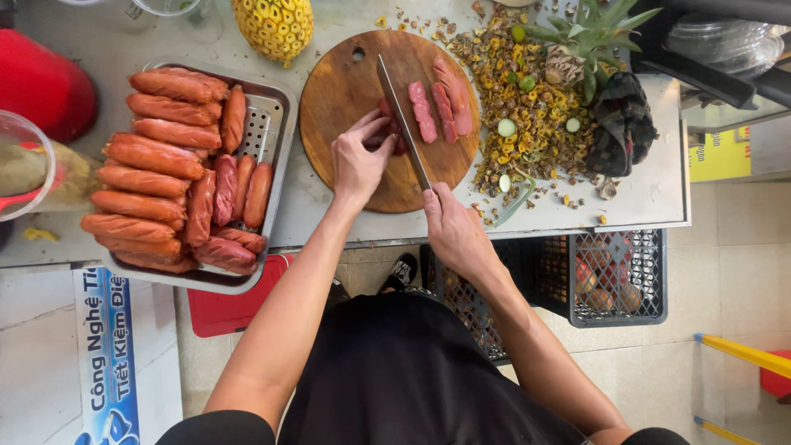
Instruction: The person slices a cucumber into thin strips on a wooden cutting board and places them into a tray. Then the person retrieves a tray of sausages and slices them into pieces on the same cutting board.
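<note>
Left hand (360, 156) rests on the round wooden board (346, 91), fingers curled down onto a red sausage (394, 136) and pinning it in place. Right hand (451, 229) is closed around the handle of a long knife (402, 119). The blade runs diagonally up the board, its edge against the sausage just beside the left fingertips.

Four cut sausage pieces (441, 107) lie side by side on the board, to the right of the blade and clear of both hands.

A perforated metal tray (265, 124) sits to the left of the board, piled with whole sausages (156, 156). A peeled pineapple (272, 26) stands behind the tray and board. Pineapple peelings (527, 107) are heaped to the right of the board, with a pineapple crown (589, 41) and a dark checked cloth (622, 124) beside them. A black crate (614, 276) sits under the counter edge.
</note>
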